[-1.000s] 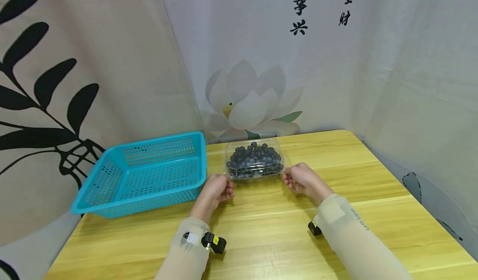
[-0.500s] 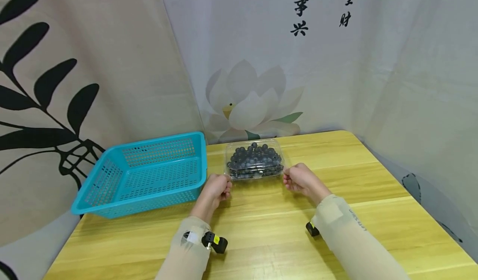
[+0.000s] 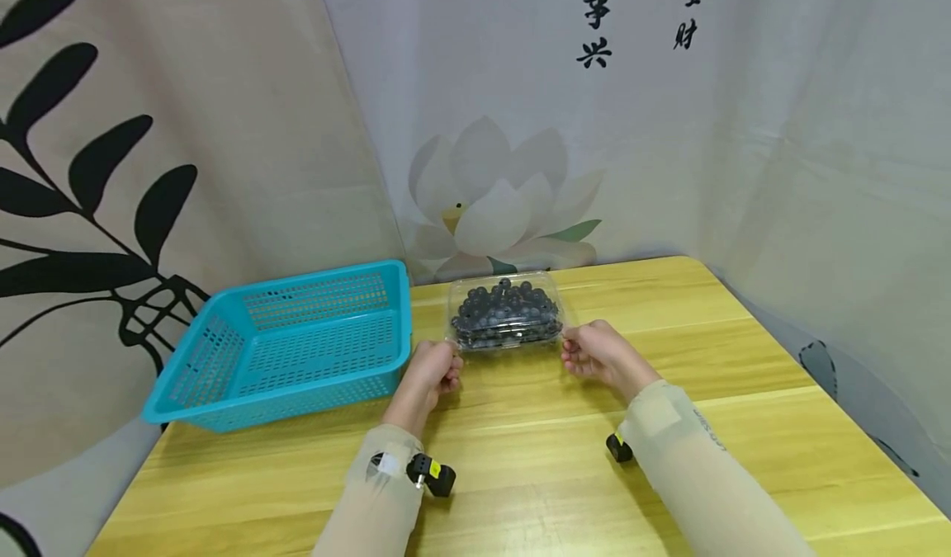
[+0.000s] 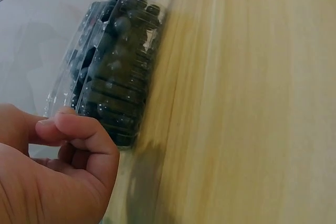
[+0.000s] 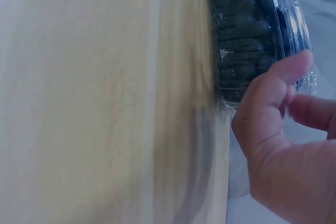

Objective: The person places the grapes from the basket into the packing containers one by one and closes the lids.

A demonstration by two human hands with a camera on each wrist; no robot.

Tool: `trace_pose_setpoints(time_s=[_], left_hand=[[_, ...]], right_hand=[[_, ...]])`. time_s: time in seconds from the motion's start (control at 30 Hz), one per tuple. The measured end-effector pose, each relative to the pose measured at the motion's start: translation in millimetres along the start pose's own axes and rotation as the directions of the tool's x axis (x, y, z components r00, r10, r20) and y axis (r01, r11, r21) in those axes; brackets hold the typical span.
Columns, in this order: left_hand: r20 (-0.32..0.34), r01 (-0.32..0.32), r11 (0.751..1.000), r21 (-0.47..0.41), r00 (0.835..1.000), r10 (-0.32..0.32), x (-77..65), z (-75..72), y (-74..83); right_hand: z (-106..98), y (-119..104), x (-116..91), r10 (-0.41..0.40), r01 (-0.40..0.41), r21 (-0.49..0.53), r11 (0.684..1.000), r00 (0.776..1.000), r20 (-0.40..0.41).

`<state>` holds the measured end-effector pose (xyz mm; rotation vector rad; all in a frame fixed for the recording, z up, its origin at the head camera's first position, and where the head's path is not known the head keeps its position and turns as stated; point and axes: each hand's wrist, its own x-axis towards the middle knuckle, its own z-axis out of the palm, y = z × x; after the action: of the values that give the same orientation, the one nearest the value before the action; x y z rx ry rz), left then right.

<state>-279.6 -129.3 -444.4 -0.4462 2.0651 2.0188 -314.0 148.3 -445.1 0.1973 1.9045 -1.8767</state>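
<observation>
A clear plastic clamshell box [image 3: 508, 330] of blueberries stands on the table in the head view, its lid down. At its near left corner my left hand [image 3: 433, 369] pinches the rim between thumb and curled index finger, as the left wrist view also shows with the box [image 4: 113, 72]. My right hand [image 3: 603, 357] pinches the near right corner of the rim. In the right wrist view this hand [image 5: 289, 140] has its thumb and index finger at the edge of the box [image 5: 244, 35]. The other fingers of both hands are curled in.
A turquoise perforated plastic basket [image 3: 297, 338] stands on the wooden table [image 3: 535, 474], left of the box and close beside my left hand. A printed curtain [image 3: 654, 144] hangs directly behind the table's back edge.
Both wrists have shifted slightly inward, toward each other. The hands stay at the two near corners of the box, and the basket has not moved.
</observation>
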Motion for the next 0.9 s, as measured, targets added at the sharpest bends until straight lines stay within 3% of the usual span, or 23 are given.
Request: trace_pose_setpoints(time_s=[0.33,0.53,0.63,0.77,0.9], left_hand=[[0.02,-0.036,0.999,0.032,0.999,0.035,6.9,-5.6,-10.1],[0.02,-0.043,0.995,0.09,0.999,0.041,-2.6,-6.3,-10.4],[0.02,-0.024,0.994,0.11,1.0,0.022,-10.2,-4.9,-8.3],[0.057,0.022,0.989,0.143,0.998,-0.031,-21.5,-3.1,-3.5],[0.117,0.04,0.973,0.227,0.991,-0.068,-34.5,-3.8,4.7]], right_hand=[[-9.8,3.7,0.6,-0.05,0.051,-0.008,0.999,0.999,0.012],[-8.2,-0.8,-9.8,-0.082,0.08,-0.057,0.995,0.996,-0.029],[-7.9,-2.5,-16.5,-0.108,0.102,-0.13,0.986,0.993,-0.04],[-9.0,-5.8,-27.6,-0.17,0.149,-0.27,0.951,0.984,-0.059],[-8.4,-12.6,-38.7,-0.248,0.191,-0.44,0.878,0.966,-0.075]])
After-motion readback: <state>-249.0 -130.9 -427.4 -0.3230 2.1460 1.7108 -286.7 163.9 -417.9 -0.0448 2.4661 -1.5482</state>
